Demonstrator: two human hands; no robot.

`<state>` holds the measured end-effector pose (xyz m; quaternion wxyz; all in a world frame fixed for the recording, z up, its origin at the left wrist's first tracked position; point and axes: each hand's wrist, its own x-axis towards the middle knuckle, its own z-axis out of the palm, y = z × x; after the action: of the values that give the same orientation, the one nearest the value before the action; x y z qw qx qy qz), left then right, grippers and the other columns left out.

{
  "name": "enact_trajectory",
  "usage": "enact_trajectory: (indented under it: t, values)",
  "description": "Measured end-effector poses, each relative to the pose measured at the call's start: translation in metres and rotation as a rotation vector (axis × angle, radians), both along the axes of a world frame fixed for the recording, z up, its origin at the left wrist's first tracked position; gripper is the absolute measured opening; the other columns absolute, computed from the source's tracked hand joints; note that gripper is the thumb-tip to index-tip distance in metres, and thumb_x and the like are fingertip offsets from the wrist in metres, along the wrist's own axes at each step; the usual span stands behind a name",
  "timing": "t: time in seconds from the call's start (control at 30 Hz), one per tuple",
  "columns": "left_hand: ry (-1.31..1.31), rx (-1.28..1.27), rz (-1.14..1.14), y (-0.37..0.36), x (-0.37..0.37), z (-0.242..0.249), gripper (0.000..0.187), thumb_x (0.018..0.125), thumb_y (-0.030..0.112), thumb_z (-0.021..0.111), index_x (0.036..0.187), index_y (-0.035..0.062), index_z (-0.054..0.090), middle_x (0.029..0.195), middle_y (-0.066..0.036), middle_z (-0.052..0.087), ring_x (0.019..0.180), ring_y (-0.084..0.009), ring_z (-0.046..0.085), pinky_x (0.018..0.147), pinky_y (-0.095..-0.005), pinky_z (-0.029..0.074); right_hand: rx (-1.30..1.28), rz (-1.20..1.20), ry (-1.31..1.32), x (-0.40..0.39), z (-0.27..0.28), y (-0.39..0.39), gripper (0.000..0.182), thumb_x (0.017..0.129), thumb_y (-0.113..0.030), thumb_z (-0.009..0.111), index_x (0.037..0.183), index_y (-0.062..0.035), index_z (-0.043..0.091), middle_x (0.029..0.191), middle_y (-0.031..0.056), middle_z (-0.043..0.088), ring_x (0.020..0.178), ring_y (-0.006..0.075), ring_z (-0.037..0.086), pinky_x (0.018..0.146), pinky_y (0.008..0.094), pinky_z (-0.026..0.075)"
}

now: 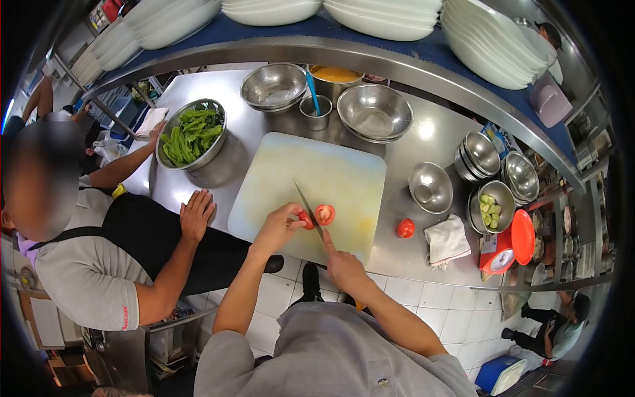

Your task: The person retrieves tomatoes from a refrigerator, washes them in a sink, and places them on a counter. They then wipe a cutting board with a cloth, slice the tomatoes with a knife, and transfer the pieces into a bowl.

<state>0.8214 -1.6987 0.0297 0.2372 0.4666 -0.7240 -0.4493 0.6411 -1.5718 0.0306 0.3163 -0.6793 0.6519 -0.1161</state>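
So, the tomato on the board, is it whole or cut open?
Cut open: one piece shows its inner flesh, and the left hand holds another piece beside the knife.

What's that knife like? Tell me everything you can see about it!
The knife has a long, grey, metal-looking blade narrowing to a point. The right hand grips it, hiding the handle. It slants over the cutting board, tip pointing forward and a little left. The blade passes between a tomato half and another tomato piece; whether it touches either is hard to tell.
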Motion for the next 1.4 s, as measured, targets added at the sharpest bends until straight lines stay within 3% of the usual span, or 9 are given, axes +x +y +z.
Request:
enact_trajectory:
  t: [0.13, 0.2, 0.33, 0.4, 0.7, 1.4]
  values:
    - [0.002, 0.022, 0.064, 0.005, 0.009, 0.003, 0.028, 0.083, -0.001, 0.066, 0.108, 0.0023, 0.056, 0.113, -0.015, 0.06, 0.091, -0.0288, 0.067, 0.078, -0.0353, 0.055, 0.021, 0.027, -0.073, -0.028, 0.003, -0.004, 0.074, 0.086, -0.007, 0.051, 0.151, -0.006, 0.016, 0.08, 0.0248, 0.063, 0.073, 0.0429, 0.062, 0.069, 0.0503, 0.049]
    - [-0.083, -0.251, -0.086, 0.011, 0.014, -0.006, 0.032, 0.081, -0.003, 0.066, 0.111, 0.0048, 0.056, 0.121, -0.012, 0.056, 0.097, -0.0305, 0.064, 0.08, -0.0367, 0.054, 0.04, 0.053, -0.106, -0.033, 0.012, 0.005, 0.073, 0.086, -0.008, 0.051, 0.151, -0.0066, 0.017, 0.081, 0.0242, 0.064, 0.074, 0.0422, 0.062, 0.069, 0.0499, 0.049]
    - [-0.188, -0.335, -0.112, 0.017, 0.014, 0.001, 0.035, 0.081, -0.003, 0.066, 0.113, 0.0057, 0.057, 0.123, -0.011, 0.053, 0.106, -0.0301, 0.059, 0.084, -0.0367, 0.052, 0.075, 0.127, 0.051, -0.032, 0.038, 0.022, 0.078, 0.084, -0.006, 0.053, 0.152, -0.0083, 0.015, 0.078, 0.0229, 0.063, 0.068, 0.0403, 0.063, 0.065, 0.0497, 0.051]
    - [-0.284, -0.424, -0.233, 0.009, 0.013, 0.006, 0.035, 0.081, 0.0, 0.066, 0.114, 0.0074, 0.058, 0.121, -0.011, 0.054, 0.108, -0.0325, 0.056, 0.092, -0.038, 0.048, 0.04, 0.151, 0.104, -0.033, 0.051, 0.027, 0.082, 0.081, -0.006, 0.056, 0.152, -0.0084, 0.014, 0.075, 0.0225, 0.063, 0.063, 0.0397, 0.063, 0.061, 0.0502, 0.052]
    - [-0.341, -0.312, -0.319, -0.008, 0.018, 0.013, 0.032, 0.081, 0.008, 0.068, 0.111, 0.0088, 0.059, 0.113, -0.01, 0.057, 0.107, -0.0341, 0.054, 0.091, -0.0405, 0.047, 0.047, 0.189, 0.138, -0.029, 0.07, 0.037, 0.083, 0.08, -0.003, 0.055, 0.152, -0.0044, 0.012, 0.075, 0.0219, 0.062, 0.062, 0.0384, 0.063, 0.059, 0.048, 0.053]
    - [-0.399, -0.268, -0.341, -0.015, 0.015, 0.017, 0.031, 0.08, 0.009, 0.069, 0.109, 0.0098, 0.059, 0.112, -0.008, 0.056, 0.105, -0.0315, 0.056, 0.088, -0.0403, 0.048, 0.084, 0.142, 0.22, -0.009, 0.075, 0.039, 0.086, 0.078, -0.003, 0.056, 0.152, -0.0065, 0.012, 0.076, 0.021, 0.06, 0.058, 0.038, 0.063, 0.054, 0.0486, 0.052]
